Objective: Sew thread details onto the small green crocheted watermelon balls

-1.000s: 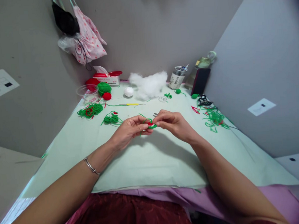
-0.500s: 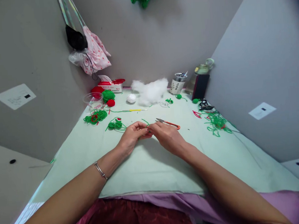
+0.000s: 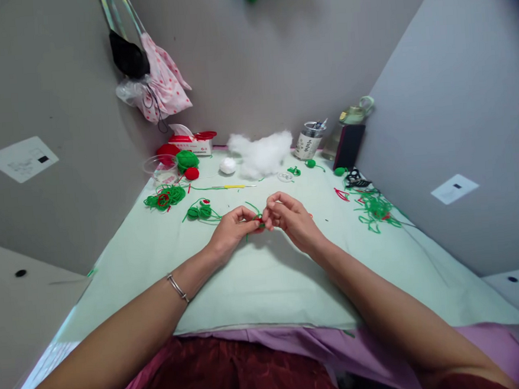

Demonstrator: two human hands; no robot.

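My left hand (image 3: 232,232) is closed in a pinch around a small green and red crochet piece (image 3: 260,219) above the front middle of the table. Green yarn tails stick out above and below it. My right hand (image 3: 294,220) meets the piece from the right, thumb and fingertips curled together at its edge. Left of my hands lies a green crochet part (image 3: 199,212) with a red and white bit, its strands trailing toward my left hand. Behind the right hand, only the orange end of a cutting tool (image 3: 311,216) shows.
A yellow-handled crochet hook (image 3: 234,187) lies farther back, before white stuffing (image 3: 261,154). Tangled green yarn sits left (image 3: 165,197) and right (image 3: 378,210). A tissue box (image 3: 196,145), plastic cup (image 3: 162,168), pen holder (image 3: 308,142), bottle (image 3: 354,115) and dark phone (image 3: 348,147) line the back.
My right hand has turned and its fingers have lifted and loosened, uncovering the red and green piece. It now covers most of the orange-handled cutting tool. The view has tipped slightly downward.
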